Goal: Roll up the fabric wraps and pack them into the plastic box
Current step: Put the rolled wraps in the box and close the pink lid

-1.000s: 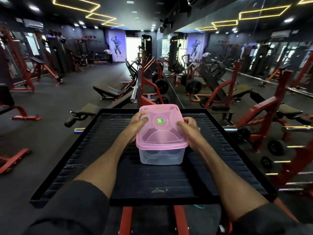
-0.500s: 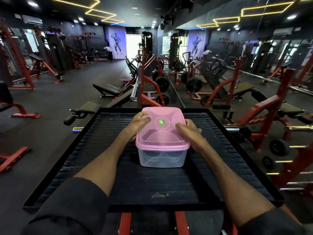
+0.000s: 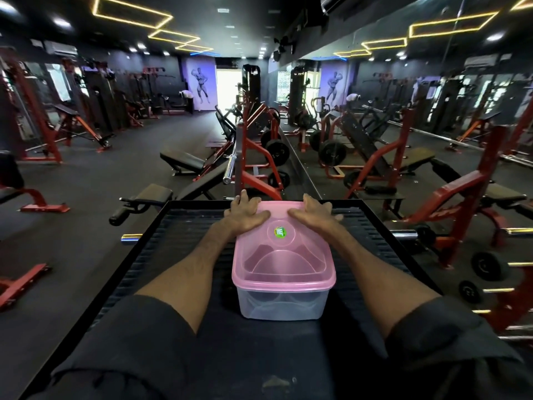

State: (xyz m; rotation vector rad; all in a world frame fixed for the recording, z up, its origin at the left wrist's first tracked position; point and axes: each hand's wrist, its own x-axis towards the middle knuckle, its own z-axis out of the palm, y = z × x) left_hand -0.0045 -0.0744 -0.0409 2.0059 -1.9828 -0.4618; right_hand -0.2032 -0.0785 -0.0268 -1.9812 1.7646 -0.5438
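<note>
A clear plastic box (image 3: 281,306) with a pink lid (image 3: 284,264) stands on a black ribbed platform (image 3: 178,255) straight in front of me. The lid sits on the box and carries a green round sticker (image 3: 281,231). My left hand (image 3: 245,216) lies flat on the lid's far left corner, fingers spread over the edge. My right hand (image 3: 313,215) lies flat on the far right corner in the same way. Dim rounded shapes show through the box wall; I cannot tell what they are. No loose fabric wrap is in view.
The platform has a raised black rim (image 3: 398,241). A padded black bench (image 3: 153,196) and a chrome bar end (image 3: 131,237) sit just past its left side. Red weight racks (image 3: 461,203) with plates stand to the right, and more gym machines fill the room beyond.
Both hands have slid from the lid's sides to its far corners and now lie flat on top. The box appears closer and lower in view as my head moved forward.
</note>
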